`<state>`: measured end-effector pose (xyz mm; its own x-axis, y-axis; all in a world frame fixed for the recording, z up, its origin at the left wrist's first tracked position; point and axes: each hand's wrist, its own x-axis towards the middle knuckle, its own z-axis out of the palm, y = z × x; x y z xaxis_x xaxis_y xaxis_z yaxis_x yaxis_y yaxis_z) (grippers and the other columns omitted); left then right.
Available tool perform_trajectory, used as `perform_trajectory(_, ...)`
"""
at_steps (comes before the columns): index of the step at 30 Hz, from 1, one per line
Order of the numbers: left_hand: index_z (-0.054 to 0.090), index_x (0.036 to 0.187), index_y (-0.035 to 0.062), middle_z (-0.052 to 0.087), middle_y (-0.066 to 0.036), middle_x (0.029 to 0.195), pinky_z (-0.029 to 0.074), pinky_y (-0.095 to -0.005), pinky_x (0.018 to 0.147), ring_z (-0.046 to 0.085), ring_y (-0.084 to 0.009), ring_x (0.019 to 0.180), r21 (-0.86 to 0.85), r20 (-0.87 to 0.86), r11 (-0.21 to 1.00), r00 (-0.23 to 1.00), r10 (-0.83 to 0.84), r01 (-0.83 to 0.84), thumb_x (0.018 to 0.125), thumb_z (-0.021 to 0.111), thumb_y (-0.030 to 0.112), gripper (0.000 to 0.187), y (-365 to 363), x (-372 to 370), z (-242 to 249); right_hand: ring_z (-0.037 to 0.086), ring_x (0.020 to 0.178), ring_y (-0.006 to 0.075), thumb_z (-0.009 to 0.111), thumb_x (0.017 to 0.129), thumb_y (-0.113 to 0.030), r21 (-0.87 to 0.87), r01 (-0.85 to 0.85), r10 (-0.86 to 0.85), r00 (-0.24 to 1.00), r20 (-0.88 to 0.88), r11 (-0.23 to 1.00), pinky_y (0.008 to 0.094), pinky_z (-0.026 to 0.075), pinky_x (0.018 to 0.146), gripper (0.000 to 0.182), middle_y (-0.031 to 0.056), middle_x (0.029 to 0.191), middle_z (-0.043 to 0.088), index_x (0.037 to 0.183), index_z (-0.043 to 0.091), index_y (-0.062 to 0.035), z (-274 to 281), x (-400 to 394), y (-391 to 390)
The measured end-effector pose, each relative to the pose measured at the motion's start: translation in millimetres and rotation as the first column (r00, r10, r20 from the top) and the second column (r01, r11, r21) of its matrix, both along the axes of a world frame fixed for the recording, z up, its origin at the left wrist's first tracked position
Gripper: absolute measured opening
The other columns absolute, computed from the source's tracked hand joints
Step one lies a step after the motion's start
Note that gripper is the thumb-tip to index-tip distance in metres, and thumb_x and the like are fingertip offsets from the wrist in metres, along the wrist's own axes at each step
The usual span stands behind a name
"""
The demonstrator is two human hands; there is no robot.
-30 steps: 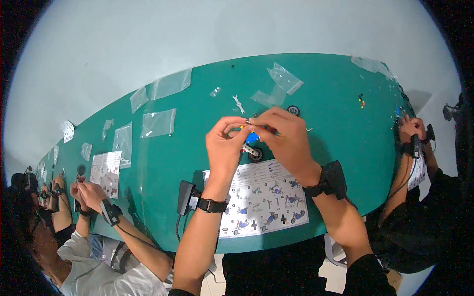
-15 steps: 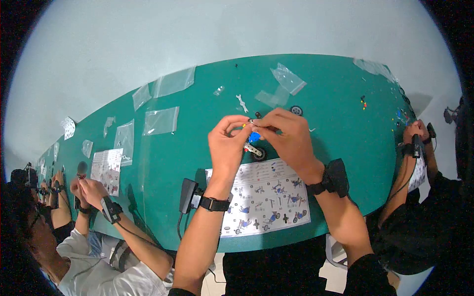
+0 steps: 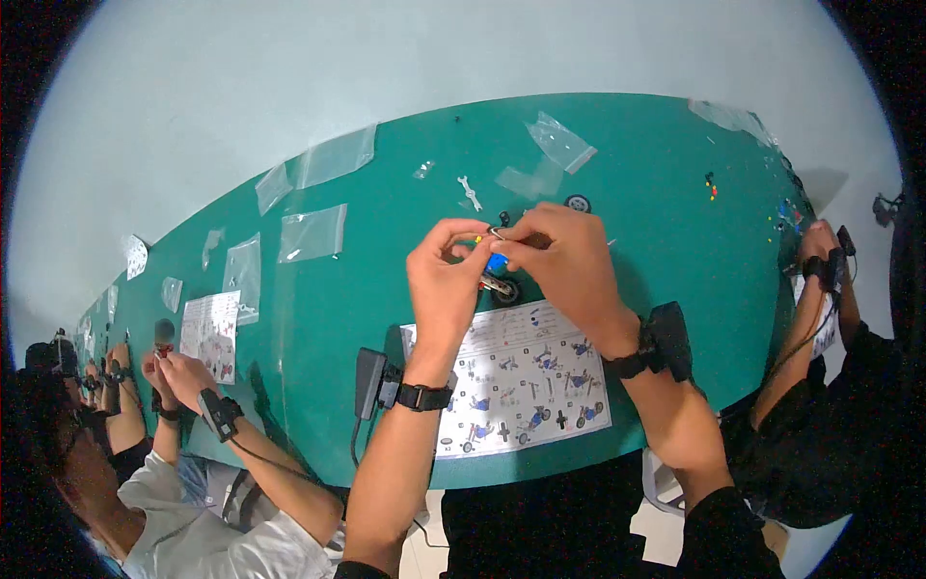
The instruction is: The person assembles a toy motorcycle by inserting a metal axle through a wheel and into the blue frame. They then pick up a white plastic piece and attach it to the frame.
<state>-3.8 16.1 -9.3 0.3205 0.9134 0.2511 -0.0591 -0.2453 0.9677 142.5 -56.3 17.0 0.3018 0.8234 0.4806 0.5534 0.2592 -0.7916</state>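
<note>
My left hand [image 3: 446, 275] is closed in a pinch at the top of a partly built toy motorbike, whose blue piece [image 3: 497, 262] and black wheel [image 3: 505, 292] show below the fingers. Beside it, my right hand [image 3: 564, 253] pinches at the same spot, thumb and forefinger nearly meeting the left fingertips. A small light metallic part [image 3: 496, 234] shows between the two hands; its exact kind is hidden by the fingers. Under my wrists lies a printed instruction sheet [image 3: 526, 381] with pictures of a blue motorbike.
Beyond my hands lie a white toy spanner [image 3: 470, 193], a loose wheel [image 3: 578, 204] and a clear plastic bag [image 3: 561, 142]. More bags [image 3: 313, 234] lie to the left. Small coloured pieces [image 3: 712, 188] are at the right. Other people's hands [image 3: 178, 376] work at both sides.
The view has shifted slightly. My right fingers have turned a little at the toy motorbike, and more of the light metallic part shows between the fingertips. Both hands stay pinched.
</note>
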Motion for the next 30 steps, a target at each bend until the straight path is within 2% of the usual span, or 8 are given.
perform_trajectory(3, 0.075, 0.103, 0.0012, 0.075, -0.003, 0.093, 0.044, -0.0201, 0.053, 0.056, -0.0023, 0.067, 0.023, -0.040, 1.000, 0.999, 0.016, -0.015, 0.091, 0.077, 0.000, 0.012, -3.9, -0.1, 4.0, 0.065, 0.067, 0.0256, 0.081, 0.085, -0.016, -0.046, -0.024, 0.021, 0.998, -0.058, 0.999, 0.0370, 0.049, 0.062, 0.018, 0.0137, 0.075, 0.068, 0.084, 0.073, 0.0009, 1.3, -0.8, -2.8)
perform_trajectory(8, 0.075, 0.103, 0.0020, 0.074, -0.001, 0.092, 0.041, -0.0191, 0.053, 0.055, -0.0012, 0.067, 0.012, 0.013, 0.999, 0.999, 0.030, -0.030, 0.090, 0.078, 0.000, 0.013, -3.0, 2.2, 0.5, 0.065, 0.066, 0.0242, 0.081, 0.085, -0.014, -0.070, -0.077, 0.076, 0.997, -0.021, 0.995, 0.0364, 0.049, 0.062, 0.019, 0.0137, 0.076, 0.068, 0.087, 0.071, 0.0011, 4.0, 7.2, -1.2)
perform_trajectory(11, 0.075, 0.103, 0.0022, 0.074, 0.000, 0.092, 0.040, -0.0189, 0.055, 0.054, -0.0013, 0.068, 0.051, -0.060, 0.996, 0.996, 0.069, -0.066, 0.090, 0.078, 0.000, 0.013, -4.8, 1.7, 6.4, 0.069, 0.069, 0.0212, 0.080, 0.085, -0.013, -0.041, -0.131, 0.122, 0.977, -0.174, 0.991, 0.0345, 0.052, 0.062, 0.017, 0.0134, 0.078, 0.071, 0.087, 0.070, 0.0005, 4.8, 5.7, -0.6)
perform_trajectory(15, 0.074, 0.106, -0.0005, 0.075, -0.005, 0.100, 0.051, -0.0239, 0.081, 0.068, -0.0102, 0.094, 0.040, -0.096, 0.997, 0.993, 0.072, -0.068, 0.091, 0.077, 0.000, 0.016, -5.6, 1.9, 7.5, 0.069, 0.075, 0.0103, 0.078, 0.090, -0.011, -0.068, -0.243, 0.208, 0.920, -0.332, 0.968, 0.0252, 0.053, 0.067, 0.017, 0.0074, 0.084, 0.071, 0.094, 0.070, 0.0033, -1.1, 11.5, 1.8)
perform_trajectory(18, 0.074, 0.106, -0.0013, 0.075, -0.006, 0.102, 0.052, -0.0253, 0.086, 0.068, -0.0109, 0.095, 0.029, -0.080, 0.998, 0.995, 0.059, -0.057, 0.091, 0.078, 0.001, 0.016, -1.9, 1.4, 4.6, 0.069, 0.076, 0.0115, 0.078, 0.090, -0.009, -0.065, -0.296, 0.264, 0.917, -0.298, 0.953, 0.0249, 0.055, 0.070, 0.019, 0.0104, 0.090, 0.074, 0.101, 0.072, 0.0054, 1.1, 13.1, 2.1)
perform_trajectory(21, 0.075, 0.104, 0.0019, 0.073, -0.001, 0.093, 0.041, -0.0186, 0.060, 0.054, -0.0020, 0.069, 0.067, -0.043, 0.995, 0.996, 0.075, -0.072, 0.093, 0.078, 0.003, 0.011, 3.9, 2.1, -0.9, 0.070, 0.077, 0.0123, 0.076, 0.092, -0.010, -0.107, -0.311, 0.268, 0.915, -0.301, 0.944, 0.0263, 0.056, 0.071, 0.021, 0.0116, 0.095, 0.076, 0.106, 0.074, 0.0054, 2.6, 13.2, 1.3)
perform_trajectory(24, 0.075, 0.104, 0.0010, 0.073, -0.002, 0.095, 0.041, -0.0185, 0.060, 0.055, -0.0022, 0.070, 0.071, -0.009, 0.997, 0.999, 0.039, -0.038, 0.093, 0.079, 0.003, 0.012, 6.9, -0.6, -2.8, 0.075, 0.069, 0.0194, 0.074, 0.088, -0.017, 0.016, -0.231, 0.228, 0.943, -0.243, 0.973, 0.0320, 0.056, 0.063, 0.020, 0.0144, 0.080, 0.077, 0.099, 0.079, -0.0015, -7.0, 10.7, 7.6)
perform_trajectory(30, 0.075, 0.104, 0.0008, 0.073, -0.002, 0.095, 0.042, -0.0183, 0.061, 0.055, -0.0021, 0.071, 0.040, 0.002, 0.999, 1.000, 0.031, -0.031, 0.091, 0.079, 0.002, 0.013, 5.8, -1.8, 1.2, 0.072, 0.071, 0.0251, 0.072, 0.090, -0.015, 0.069, -0.145, 0.150, 0.987, -0.065, 0.987, 0.0345, 0.054, 0.064, 0.014, 0.0145, 0.083, 0.073, 0.094, 0.078, -0.0038, -8.1, 7.9, 8.4)
